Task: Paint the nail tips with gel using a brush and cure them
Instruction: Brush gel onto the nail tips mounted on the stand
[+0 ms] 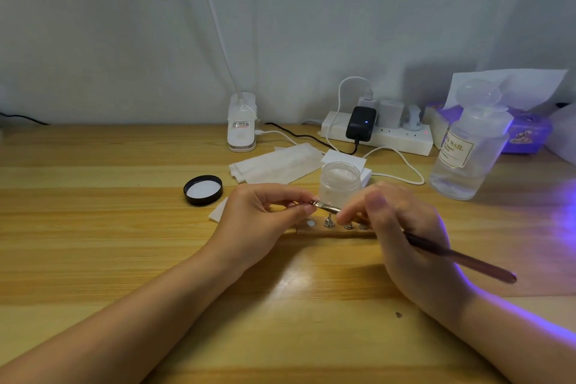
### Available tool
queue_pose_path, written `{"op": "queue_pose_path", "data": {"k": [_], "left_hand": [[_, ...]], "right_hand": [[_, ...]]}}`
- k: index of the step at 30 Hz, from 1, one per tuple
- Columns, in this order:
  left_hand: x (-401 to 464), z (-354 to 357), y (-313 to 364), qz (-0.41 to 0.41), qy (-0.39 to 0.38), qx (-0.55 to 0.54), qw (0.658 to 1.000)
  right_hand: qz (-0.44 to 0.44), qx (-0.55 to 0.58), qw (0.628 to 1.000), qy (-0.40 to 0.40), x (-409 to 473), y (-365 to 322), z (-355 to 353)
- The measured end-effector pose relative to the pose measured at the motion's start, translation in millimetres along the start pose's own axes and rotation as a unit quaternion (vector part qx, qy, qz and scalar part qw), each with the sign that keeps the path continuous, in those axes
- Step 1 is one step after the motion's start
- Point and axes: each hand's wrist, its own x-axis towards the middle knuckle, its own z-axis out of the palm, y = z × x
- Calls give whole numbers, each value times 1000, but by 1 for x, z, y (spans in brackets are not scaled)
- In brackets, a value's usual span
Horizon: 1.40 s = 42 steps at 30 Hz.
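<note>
Both forearms come in low over the wooden tabletop (pixel 93 227). Right hand (pixel 405 227) holds the brush (pixel 461 259), fingers curled round the shaft near the metal ferrule, dark handle sticking out back-right over the wrist side. Left hand (pixel 265 218) has thumb and fingers pinched together on something small at the brush tip; nail tip itself too small to make out. Brush tip meets the left fingertips just above the wooden nail stand (pixel 336 231). Stand lies between the hands, touching the tabletop, with one white disc and a few metal holders showing. Just behind it: open clear jar (pixel 339 179), whitish contents. Its black lid (pixel 203 190) lies inside-up to the left, apart from the jar. White wipes (pixel 274 162) further back. Clear bottle (pixel 467 150) with a label stands right, near a purple glow at the right edge. Far edge, by the wall: white clip lamp (pixel 241 125), power strip (pixel 377 134) with black adapter (pixel 361 123) plugged in.
</note>
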Motion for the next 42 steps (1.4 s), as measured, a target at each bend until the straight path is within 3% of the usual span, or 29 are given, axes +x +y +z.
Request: {"op": "queue_pose_path", "data": {"k": [6, 11, 17, 22, 28, 33, 39, 42], "left_hand": [[-1, -1, 0, -1, -4, 5, 1000], [1, -1, -3, 2, 2, 21, 1000], [0, -2, -3, -6, -5, 6, 1000], [1, -1, -5, 10, -8, 13, 1000], [2, -2, -4, 31, -21, 16, 999], [3, -3, -5, 31, -17, 17, 999], [1, -3, -4, 28, -15, 24, 999], [2, -3, -4, 27, -13, 26, 999]], "right_hand": [[130, 89, 986, 55, 1, 5, -4], [24, 14, 1000, 4, 0, 1, 0], [126, 87, 987, 55, 1, 5, -4], [33, 26, 999, 2, -1, 1, -1], [118, 83, 988, 60, 2, 5, -4], [25, 5, 1000, 0, 0, 0, 0], [130, 83, 987, 50, 2, 5, -3], [70, 41, 997, 10, 2, 1, -2]]}}
